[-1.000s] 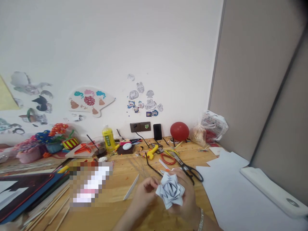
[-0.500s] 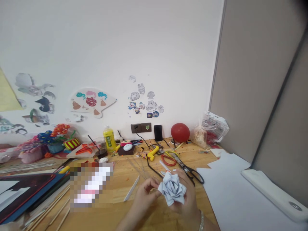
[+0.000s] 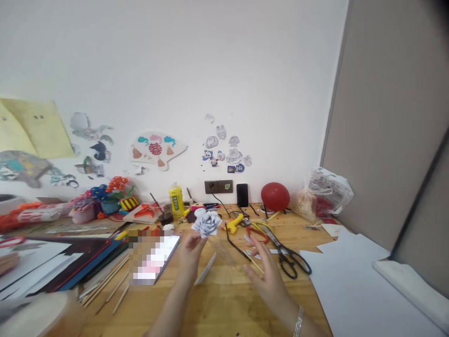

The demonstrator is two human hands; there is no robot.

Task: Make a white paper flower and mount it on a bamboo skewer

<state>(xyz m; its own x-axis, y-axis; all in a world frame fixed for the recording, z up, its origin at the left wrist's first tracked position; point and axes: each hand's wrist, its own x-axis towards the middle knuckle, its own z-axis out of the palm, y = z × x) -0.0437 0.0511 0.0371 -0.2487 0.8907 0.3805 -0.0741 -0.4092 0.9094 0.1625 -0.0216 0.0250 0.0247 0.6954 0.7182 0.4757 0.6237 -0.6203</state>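
A folded white paper flower (image 3: 206,223) stands upright above the table, gripped from below by my left hand (image 3: 192,248). Its petals face up and toward me. My right hand (image 3: 263,267) is apart from the flower, fingers spread, over the wood to the right. Close to its fingertips lie a thin wooden stick (image 3: 254,262) and white paper strips, partly hidden by the hand. Another white paper strip (image 3: 206,268) rests on the table between the two hands. Black-handled scissors (image 3: 289,257) lie just beyond my right hand.
A yellow glue gun (image 3: 235,224) and red-handled pliers (image 3: 257,234) lie at the back. White paper sheets (image 3: 354,285) cover the right side. A phone (image 3: 164,257) and wooden sticks (image 3: 108,281) are on the left. Behind stand a yellow bottle (image 3: 176,200) and a red balloon (image 3: 275,196).
Both hands held the paper flower before. My left hand has carried it left and away from me; my right hand has let go and opened. The view has turned left.
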